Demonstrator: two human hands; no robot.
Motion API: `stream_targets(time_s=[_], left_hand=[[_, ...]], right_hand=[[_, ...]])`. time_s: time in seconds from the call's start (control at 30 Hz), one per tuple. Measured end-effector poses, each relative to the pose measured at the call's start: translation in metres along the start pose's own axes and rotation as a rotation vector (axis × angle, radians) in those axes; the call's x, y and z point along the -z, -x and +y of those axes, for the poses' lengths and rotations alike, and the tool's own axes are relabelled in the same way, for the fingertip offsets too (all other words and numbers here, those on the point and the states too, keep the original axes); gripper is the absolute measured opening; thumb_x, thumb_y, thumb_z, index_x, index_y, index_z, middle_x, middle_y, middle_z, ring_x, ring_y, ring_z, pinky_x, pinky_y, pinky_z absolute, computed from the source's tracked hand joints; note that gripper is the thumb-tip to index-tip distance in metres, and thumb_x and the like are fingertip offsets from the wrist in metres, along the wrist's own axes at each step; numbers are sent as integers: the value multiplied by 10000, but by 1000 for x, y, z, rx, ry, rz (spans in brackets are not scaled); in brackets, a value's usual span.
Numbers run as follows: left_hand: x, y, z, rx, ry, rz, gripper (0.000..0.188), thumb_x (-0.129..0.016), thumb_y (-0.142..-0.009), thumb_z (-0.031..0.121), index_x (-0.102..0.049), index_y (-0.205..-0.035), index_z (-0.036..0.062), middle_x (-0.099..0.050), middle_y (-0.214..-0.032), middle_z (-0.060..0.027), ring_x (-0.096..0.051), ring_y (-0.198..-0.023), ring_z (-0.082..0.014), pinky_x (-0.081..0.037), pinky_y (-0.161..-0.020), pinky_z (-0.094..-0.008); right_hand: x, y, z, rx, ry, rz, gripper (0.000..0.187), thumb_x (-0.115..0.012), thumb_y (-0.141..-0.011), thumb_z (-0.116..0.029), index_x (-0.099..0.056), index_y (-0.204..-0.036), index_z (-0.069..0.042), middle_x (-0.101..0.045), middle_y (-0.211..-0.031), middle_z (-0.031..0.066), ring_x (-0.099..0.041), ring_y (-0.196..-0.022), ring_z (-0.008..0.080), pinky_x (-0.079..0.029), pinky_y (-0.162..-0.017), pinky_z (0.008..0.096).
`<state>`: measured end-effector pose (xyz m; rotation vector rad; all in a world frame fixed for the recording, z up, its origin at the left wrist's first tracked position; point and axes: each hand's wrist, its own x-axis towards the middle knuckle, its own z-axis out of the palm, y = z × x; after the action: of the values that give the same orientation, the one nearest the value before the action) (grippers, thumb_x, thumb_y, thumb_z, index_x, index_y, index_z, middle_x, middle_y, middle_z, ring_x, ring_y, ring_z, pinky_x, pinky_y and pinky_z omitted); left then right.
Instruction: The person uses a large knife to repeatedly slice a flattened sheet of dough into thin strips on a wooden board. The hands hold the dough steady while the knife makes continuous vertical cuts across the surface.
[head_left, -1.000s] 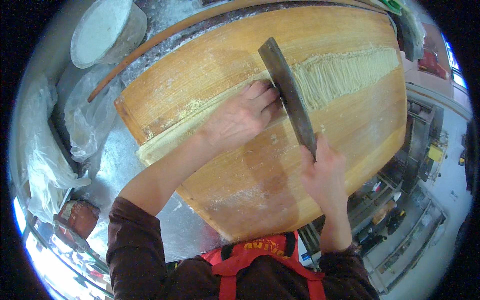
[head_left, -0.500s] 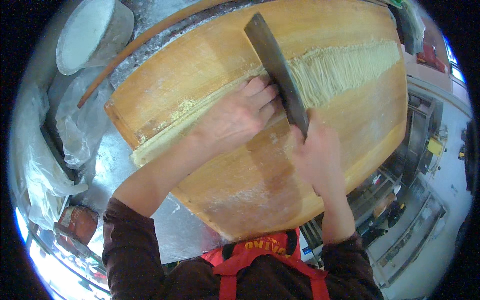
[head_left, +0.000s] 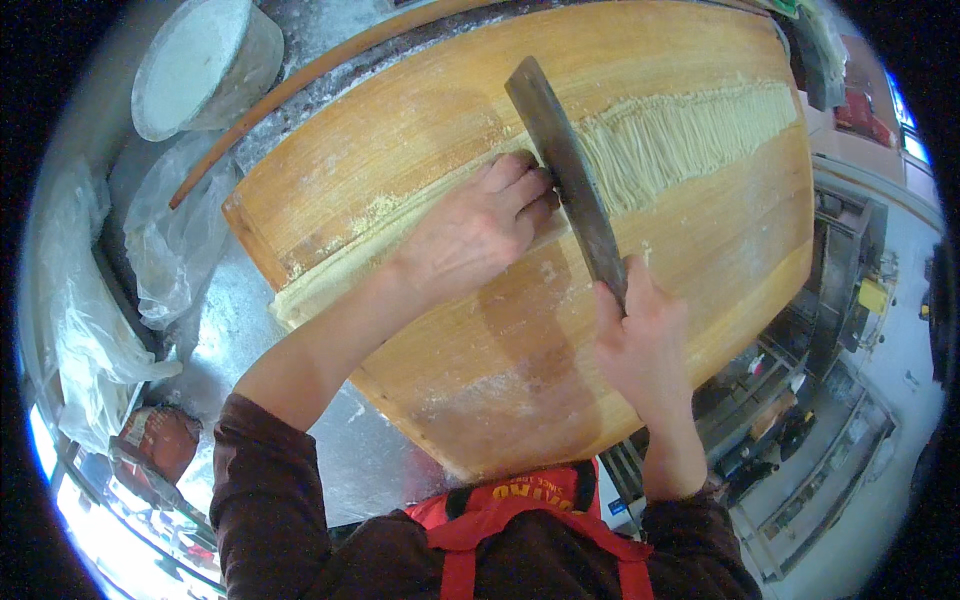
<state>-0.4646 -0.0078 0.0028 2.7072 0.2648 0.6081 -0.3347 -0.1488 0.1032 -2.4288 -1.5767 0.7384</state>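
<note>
A long folded strip of pale dough point(head_left: 350, 268) lies across a floured wooden board point(head_left: 470, 395). My left hand point(head_left: 472, 225) presses on the strip's right end, its fingers curled under against the blade. In my right hand point(head_left: 645, 335) is the handle of a large cleaver point(head_left: 572, 170); the handle is mostly hidden in my grip. The blade stands across the dough's cut end, just right of my left knuckles. Right of the blade, a row of thin cut noodles point(head_left: 690, 138) reaches toward the board's far right edge.
A long wooden rolling pin point(head_left: 300, 82) lies beyond the board's far left edge. At the far left a bowl point(head_left: 245, 85) holds white powder. Clear plastic bags point(head_left: 170, 250) lie on the metal table point(head_left: 232, 325). Metal racks point(head_left: 835, 260) stand at the right.
My right hand and the cleaver's handle have shifted nearer to me and slightly right. The whole view has moved a little. My left hand stays on the dough.
</note>
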Motion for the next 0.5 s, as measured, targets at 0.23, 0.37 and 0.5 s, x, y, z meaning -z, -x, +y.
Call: stream_targets(time_s=[0.23,0.37,0.5], left_hand=[[-1,4,0,22,65,-23,334,-550,-721,127,-642,-1015,-2,-578,-1078,-132,-510,-1085,-294,-447,-943,-349],[3,3,-1,-14,14,-9,311,-547,-730,127,-628,-998,-9,-573,-1032,-113,-502,-1048,-260,-436,-920,-315],[6,4,0,-6,39,-57,314,-546,-730,123,-629,-998,-19,-575,-1042,-117,-498,-1062,-262,-435,-925,-314]], right_hand=[[0,-7,-5,-18,75,-56,186,-585,-818,-81,-457,-936,-17,-590,-739,203,-602,-628,398,-459,-526,466],[-14,-33,-8,-11,76,-14,184,-587,-814,-79,-456,-925,-12,-588,-720,203,-598,-624,401,-458,-526,464],[-20,-30,10,51,-92,87,158,-584,-809,-67,-462,-895,-15,-582,-711,199,-588,-612,404,-453,-522,466]])
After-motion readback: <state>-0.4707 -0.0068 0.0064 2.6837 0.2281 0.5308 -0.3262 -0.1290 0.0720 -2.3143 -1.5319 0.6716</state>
